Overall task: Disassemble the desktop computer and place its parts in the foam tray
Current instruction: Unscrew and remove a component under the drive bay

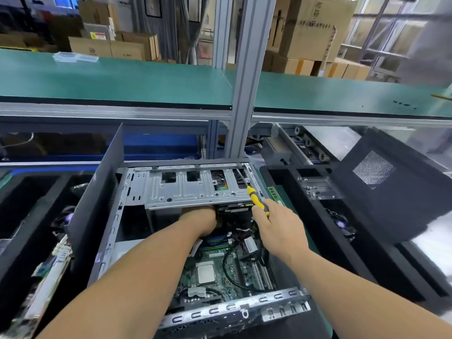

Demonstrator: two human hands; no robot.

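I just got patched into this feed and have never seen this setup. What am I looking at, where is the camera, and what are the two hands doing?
There is no machine here: a person works with bare hands, and the single camera sits on their head, looking forward and down. In front of them lies an open desktop computer case, with the green motherboard exposed and a silver drive cage across the far end. The right hand holds a yellow screwdriver, its shaft poking into a slot of the cage. The left hand reaches under the cage; its fingers are hidden, so I cannot tell whether it grips anything. Black foam trays flank the case, and a dark side panel lies at right.
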